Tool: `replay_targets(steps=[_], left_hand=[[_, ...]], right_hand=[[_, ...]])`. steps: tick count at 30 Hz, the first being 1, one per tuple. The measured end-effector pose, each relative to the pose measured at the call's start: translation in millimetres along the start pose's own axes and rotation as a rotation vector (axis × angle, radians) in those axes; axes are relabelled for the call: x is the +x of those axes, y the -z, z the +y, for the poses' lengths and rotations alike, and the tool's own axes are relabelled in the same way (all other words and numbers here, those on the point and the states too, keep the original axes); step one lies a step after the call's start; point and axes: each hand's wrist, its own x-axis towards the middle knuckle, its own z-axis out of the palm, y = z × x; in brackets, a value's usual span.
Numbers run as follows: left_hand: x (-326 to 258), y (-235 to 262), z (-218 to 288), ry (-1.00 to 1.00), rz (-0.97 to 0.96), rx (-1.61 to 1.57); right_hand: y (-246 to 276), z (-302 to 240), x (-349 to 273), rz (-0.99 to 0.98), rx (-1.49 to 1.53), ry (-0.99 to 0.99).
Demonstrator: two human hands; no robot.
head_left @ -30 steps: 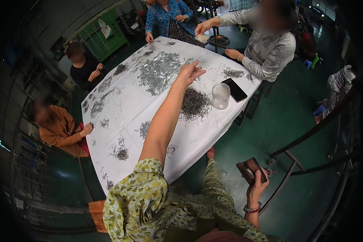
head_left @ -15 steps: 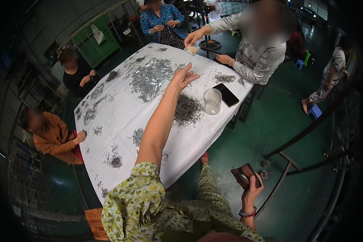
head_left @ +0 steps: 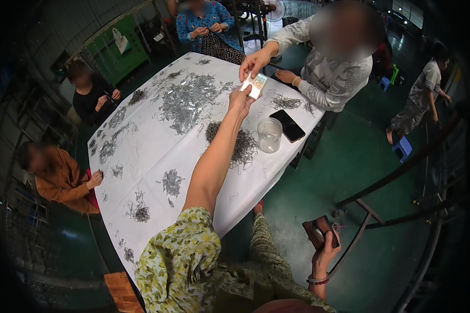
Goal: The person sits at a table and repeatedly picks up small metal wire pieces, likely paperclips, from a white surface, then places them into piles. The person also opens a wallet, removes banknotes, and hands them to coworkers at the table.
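Observation:
My left hand reaches across the table and pinches the near edge of a pale, colour-printed card. A co-worker's hand still holds the far edge of that same card. In my right hand, low on the right and off the table, is a brown wallet, which stands partly open. Beneath my left forearm lies a pile of dark bent wire pieces. A clear plastic cup and a black phone stand and lie beside that pile.
A white-covered table carries a heap of shiny small metal pieces and several smaller piles. Co-workers sit along its left, far and right sides. A metal frame is at the right, with a blue stool on the green floor.
My left hand was reaching with open fingers and now grips the card. The co-worker's hand has brought the card nearer. My right hand keeps the wallet.

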Motion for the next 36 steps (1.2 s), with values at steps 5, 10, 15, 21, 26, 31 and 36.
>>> replay_targets(steps=[5, 10, 15, 21, 26, 31, 36], left_hand=[[-107, 14, -13, 0.139, -0.101, -0.131], [-220, 47, -13, 0.286, -0.174, -0.105], [-311, 71, 5, 0.368, -0.247, -0.060], [-357, 107, 13, 0.367, -0.231, -0.015], [-379, 132, 27, 0.367, -0.198, -0.024], [-376, 147, 33, 0.354, -0.181, 0.004], [-358, 151, 29, 0.359, -0.145, 0.034]], right_hand=[[11, 9, -19, -0.042, 0.002, -0.062], [8, 28, -43, -0.118, -0.183, -0.089], [1, 44, -77, -0.188, -0.142, -0.066], [-5, 54, -112, -0.265, -0.118, -0.087], [-7, 63, -145, -0.260, -0.132, -0.063], [-12, 67, -150, -0.259, -0.128, -0.025], [-6, 78, -129, -0.265, -0.179, -0.025]])
